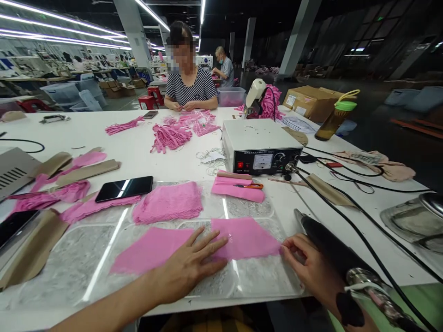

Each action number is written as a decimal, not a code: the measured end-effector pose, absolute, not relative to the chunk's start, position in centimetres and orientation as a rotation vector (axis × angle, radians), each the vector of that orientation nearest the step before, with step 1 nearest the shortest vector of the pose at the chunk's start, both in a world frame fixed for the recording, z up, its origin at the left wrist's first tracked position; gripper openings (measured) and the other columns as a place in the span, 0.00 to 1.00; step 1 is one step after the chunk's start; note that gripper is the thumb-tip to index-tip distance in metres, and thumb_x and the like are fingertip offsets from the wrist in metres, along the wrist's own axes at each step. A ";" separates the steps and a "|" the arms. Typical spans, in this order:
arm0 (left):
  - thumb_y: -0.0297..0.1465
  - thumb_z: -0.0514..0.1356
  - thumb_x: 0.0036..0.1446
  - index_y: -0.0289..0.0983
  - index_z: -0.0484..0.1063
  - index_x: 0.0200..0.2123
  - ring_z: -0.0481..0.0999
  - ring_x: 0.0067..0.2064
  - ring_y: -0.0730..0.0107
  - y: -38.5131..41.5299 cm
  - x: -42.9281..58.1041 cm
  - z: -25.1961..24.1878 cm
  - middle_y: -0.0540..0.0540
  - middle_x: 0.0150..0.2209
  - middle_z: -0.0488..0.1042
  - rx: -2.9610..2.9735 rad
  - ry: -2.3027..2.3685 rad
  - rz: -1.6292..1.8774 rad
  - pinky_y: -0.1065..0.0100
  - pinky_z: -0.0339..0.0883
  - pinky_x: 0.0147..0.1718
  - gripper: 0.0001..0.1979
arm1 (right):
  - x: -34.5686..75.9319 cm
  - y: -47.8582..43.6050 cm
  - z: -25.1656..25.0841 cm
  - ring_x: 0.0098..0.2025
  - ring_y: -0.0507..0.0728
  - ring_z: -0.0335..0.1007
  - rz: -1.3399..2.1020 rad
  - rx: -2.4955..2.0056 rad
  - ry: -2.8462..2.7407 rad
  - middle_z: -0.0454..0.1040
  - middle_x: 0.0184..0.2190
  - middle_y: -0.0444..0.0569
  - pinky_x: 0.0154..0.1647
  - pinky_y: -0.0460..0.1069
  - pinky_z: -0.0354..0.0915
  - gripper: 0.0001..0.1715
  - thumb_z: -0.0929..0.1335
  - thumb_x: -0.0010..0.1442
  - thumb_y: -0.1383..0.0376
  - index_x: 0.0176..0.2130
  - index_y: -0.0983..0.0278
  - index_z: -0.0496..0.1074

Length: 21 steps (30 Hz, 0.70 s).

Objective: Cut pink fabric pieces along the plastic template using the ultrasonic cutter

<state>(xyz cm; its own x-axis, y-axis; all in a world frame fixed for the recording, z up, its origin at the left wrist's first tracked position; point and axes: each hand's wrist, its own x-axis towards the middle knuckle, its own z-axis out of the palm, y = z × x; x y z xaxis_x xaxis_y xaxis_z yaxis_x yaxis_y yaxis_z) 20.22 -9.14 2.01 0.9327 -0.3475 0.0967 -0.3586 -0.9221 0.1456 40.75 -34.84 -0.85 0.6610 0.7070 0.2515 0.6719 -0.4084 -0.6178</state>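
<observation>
My left hand (194, 260) lies flat with fingers spread across the inner ends of two thin pink fabric pieces. The left fabric piece (148, 249) reaches out past my wrist, and the right fabric piece (245, 237) extends toward my other hand. Thumb and fingertips of my right hand (306, 258) pinch the right piece's pointed end. A black pen-shaped handpiece (332, 244) with a metal tip lies against the outer side of my right hand; whether any fingers grip it is hidden. Beyond the pieces sits a stack of pink fabric (169, 203) on the clear-covered grey marbled mat (86, 263).
A control box (261, 147) with a dial and cables stands behind the mat. Orange-handled snips (252, 186) rest on folded pink fabric. A phone (124, 189), brown card pieces (34, 244) and a bottle (334, 122) surround the area. Across the table a co-worker (190, 87) handles pink strips.
</observation>
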 end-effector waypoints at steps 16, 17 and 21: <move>0.37 0.52 0.69 0.38 0.59 0.65 0.54 0.68 0.52 -8.2 21.6 2.1 0.42 0.66 0.59 2.880 -0.348 -0.017 0.46 0.46 0.66 0.24 | 40.5 -34.1 -1.4 0.28 0.52 0.71 -0.176 -2.024 -1.174 0.74 0.30 0.46 0.29 0.45 0.69 0.05 0.67 0.62 0.61 0.37 0.59 0.72; 0.38 0.53 0.69 0.39 0.59 0.65 0.54 0.68 0.51 -8.1 21.7 2.0 0.42 0.66 0.59 2.889 -0.328 -0.021 0.45 0.45 0.66 0.24 | 40.4 -34.0 -1.5 0.29 0.53 0.72 -0.197 -2.020 -1.192 0.74 0.31 0.46 0.30 0.45 0.69 0.04 0.67 0.61 0.62 0.38 0.59 0.71; 0.39 0.53 0.69 0.40 0.57 0.66 0.53 0.69 0.50 -8.0 21.7 1.1 0.40 0.67 0.57 2.934 -0.278 0.037 0.43 0.43 0.66 0.26 | 40.4 -34.0 -2.0 0.31 0.53 0.73 -0.223 -2.003 -1.225 0.75 0.32 0.47 0.32 0.46 0.70 0.04 0.68 0.61 0.63 0.38 0.59 0.71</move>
